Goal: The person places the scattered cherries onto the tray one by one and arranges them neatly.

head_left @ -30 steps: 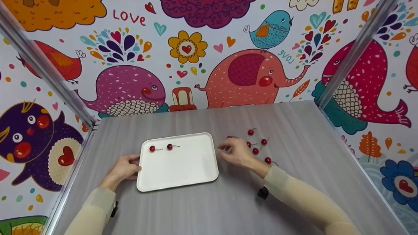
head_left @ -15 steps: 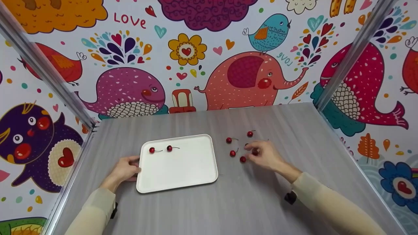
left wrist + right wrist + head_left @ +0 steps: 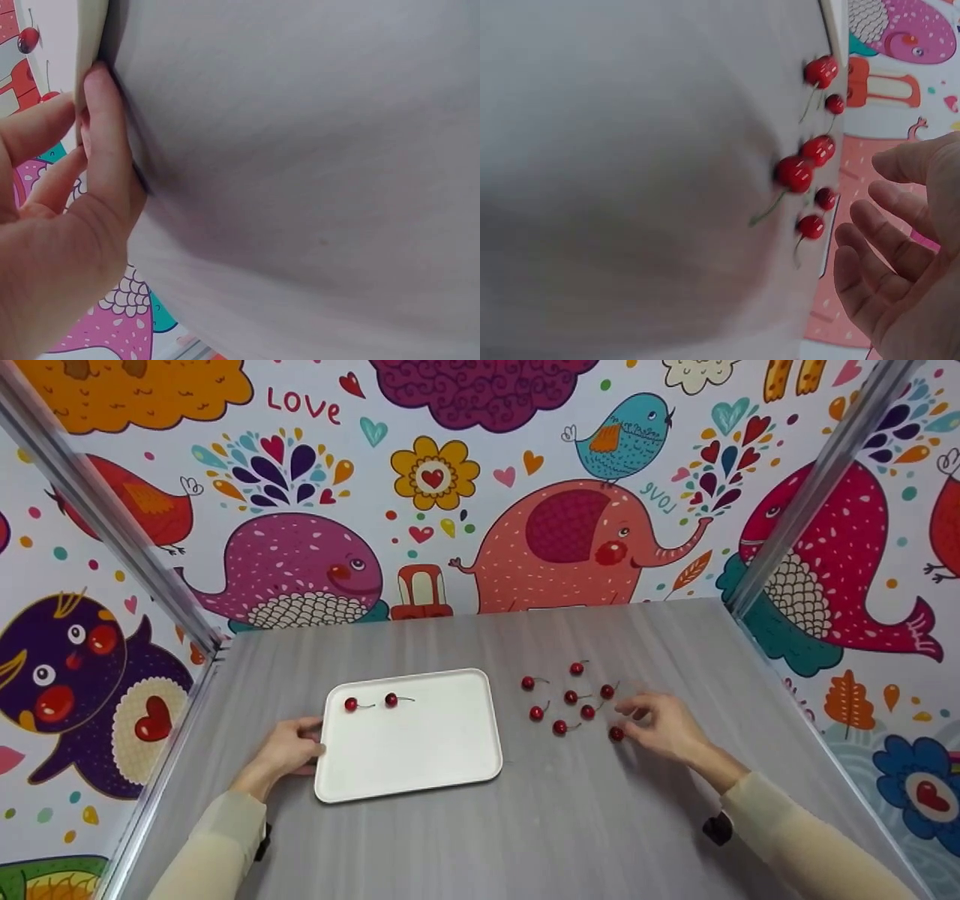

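My left hand (image 3: 285,748) grips the left edge of a white rectangular tray (image 3: 409,754); in the left wrist view, thumb and fingers pinch its rim (image 3: 88,45). Two red cherries with stems, a left one (image 3: 351,704) and a right one (image 3: 391,700), lie near the tray's back edge. My right hand (image 3: 664,727) is over the table at the right, thumb and fingers apart and loosely bent. Its thumb tip overlaps the rightmost cherry (image 3: 616,733) in the head view. The right wrist view shows nothing between its fingers (image 3: 847,266), with cherries (image 3: 793,174) beyond them.
Several more cherries, such as a front one (image 3: 560,727) and a back one (image 3: 577,668), lie scattered right of the tray. The grey wood-grain table (image 3: 450,847) is bordered by cartoon-printed walls (image 3: 495,457) and metal corner posts (image 3: 814,487).
From beside the tray, my right hand has moved rightward over the loose cherries to the rightmost one, uncovering those behind it. The left hand and tray have stayed put.
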Available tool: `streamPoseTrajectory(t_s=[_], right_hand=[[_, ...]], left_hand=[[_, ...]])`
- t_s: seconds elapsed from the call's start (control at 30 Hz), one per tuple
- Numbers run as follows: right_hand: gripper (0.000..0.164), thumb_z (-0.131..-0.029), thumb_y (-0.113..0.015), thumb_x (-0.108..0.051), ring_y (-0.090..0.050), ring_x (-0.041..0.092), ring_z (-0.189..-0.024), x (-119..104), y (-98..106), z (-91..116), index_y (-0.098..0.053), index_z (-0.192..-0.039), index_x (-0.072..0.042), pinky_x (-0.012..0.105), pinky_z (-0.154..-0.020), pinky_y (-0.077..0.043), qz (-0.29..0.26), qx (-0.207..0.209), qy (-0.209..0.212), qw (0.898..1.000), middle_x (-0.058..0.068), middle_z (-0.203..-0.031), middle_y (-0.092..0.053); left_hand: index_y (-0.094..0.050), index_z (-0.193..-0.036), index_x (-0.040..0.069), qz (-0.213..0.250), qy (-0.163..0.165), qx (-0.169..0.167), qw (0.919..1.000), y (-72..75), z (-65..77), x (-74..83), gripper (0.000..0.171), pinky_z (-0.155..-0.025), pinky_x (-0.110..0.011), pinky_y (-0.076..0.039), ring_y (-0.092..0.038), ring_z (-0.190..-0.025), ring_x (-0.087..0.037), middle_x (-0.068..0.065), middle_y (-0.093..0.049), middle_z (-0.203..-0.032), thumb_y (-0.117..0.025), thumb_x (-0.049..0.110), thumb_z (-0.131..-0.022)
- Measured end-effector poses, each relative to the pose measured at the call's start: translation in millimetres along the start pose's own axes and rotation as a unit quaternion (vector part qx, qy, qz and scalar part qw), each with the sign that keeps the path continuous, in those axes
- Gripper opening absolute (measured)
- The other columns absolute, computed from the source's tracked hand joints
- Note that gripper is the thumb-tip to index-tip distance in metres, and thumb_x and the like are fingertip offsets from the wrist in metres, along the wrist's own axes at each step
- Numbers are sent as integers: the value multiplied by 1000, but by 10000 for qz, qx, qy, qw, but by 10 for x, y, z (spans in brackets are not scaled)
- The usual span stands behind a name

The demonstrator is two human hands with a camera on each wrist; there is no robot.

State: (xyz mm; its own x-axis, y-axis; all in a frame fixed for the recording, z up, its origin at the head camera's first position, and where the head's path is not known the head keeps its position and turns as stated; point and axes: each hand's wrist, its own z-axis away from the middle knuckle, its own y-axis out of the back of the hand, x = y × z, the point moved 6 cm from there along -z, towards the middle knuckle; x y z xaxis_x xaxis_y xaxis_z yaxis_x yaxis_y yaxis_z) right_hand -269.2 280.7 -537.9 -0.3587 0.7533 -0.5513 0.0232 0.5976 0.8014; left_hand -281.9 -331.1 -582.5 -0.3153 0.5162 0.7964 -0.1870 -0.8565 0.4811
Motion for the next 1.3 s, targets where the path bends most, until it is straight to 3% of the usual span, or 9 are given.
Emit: streamPoseTrajectory(t_s=[0.37,0.53,0.77,1.13,1.3], right_hand=[[12,-91,-85,-7,-68,11,-84,270,-95,127,-87,-103,-8,27,-74,-58,335,-594,-385,9969,3,-95,-81],[11,-89,-87,-9,-69,11,-80,284,-157,109,-88,-100,-8,32,-73,-59,563,-445,-349,9968,3,-91,-80],[7,-88,-87,-6,-64,10,-76,237,-198,83,-88,-93,-11,28,-68,-52,686,-296,-131,9971,-1,-86,-76],[12,-92,-86,-7,-62,7,-75,205,-195,57,-82,-87,-16,31,-69,-52,894,-405,29,9952,-5,-83,-76],[7,-98,-83,-12,-53,3,-70,163,-175,36,-82,-92,-15,26,-64,-46,835,-543,-39,9950,-7,-78,-73]], left_hand=[[-41,-166,-13,-58,47,5,10000,-4,-8,-7,76,-80,-43,-69,-74,-94,-18,-17,-63,-116,-65,-3,-95],[-42,-166,-12,79,50,18,10000,-16,-15,-29,76,-78,-41,-69,-72,-88,-17,-14,-61,-110,-65,-5,-93],[-42,-166,-13,120,33,46,9999,-15,-20,-27,76,-76,-40,-68,-71,-86,-16,-10,-59,-107,-65,-6,-94],[-41,-166,-14,79,-3,20,10000,-16,-16,-18,75,-80,-44,-69,-73,-86,-16,-14,-62,-110,-64,-5,-95],[-41,-166,-13,69,6,16,10000,-9,-22,-25,75,-79,-44,-69,-72,-86,-16,-15,-61,-111,-64,-5,-95]])
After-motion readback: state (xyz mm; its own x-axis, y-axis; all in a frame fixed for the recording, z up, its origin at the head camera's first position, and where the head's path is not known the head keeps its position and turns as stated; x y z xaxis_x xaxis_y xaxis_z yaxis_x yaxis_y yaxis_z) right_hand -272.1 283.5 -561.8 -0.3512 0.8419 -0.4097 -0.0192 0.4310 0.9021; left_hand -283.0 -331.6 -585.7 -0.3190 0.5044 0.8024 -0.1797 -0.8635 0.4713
